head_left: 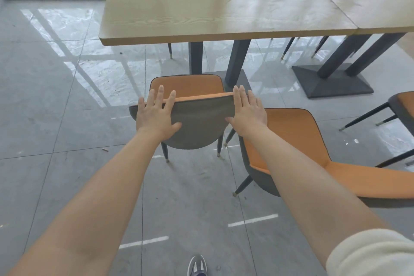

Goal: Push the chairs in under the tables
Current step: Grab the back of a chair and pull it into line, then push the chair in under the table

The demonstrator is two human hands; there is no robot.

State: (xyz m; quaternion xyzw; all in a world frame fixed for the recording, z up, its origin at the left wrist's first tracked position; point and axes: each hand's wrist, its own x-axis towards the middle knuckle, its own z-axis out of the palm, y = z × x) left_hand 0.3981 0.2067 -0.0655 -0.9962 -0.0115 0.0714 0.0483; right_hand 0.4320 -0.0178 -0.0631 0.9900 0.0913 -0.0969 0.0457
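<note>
The person stands behind an orange chair [197, 119] whose grey back faces the camera. The left hand [156, 116] lies flat and wide on the left part of the backrest, fingers over the top edge. The right hand [247, 112] is also spread flat on the right edge of the backrest. Neither hand closes around anything. The chair stands just near the wooden table [212, 6], its seat reaching the table's dark base. A second chair [298, 141] stands to the right, turned sideways, well out from the table
</note>
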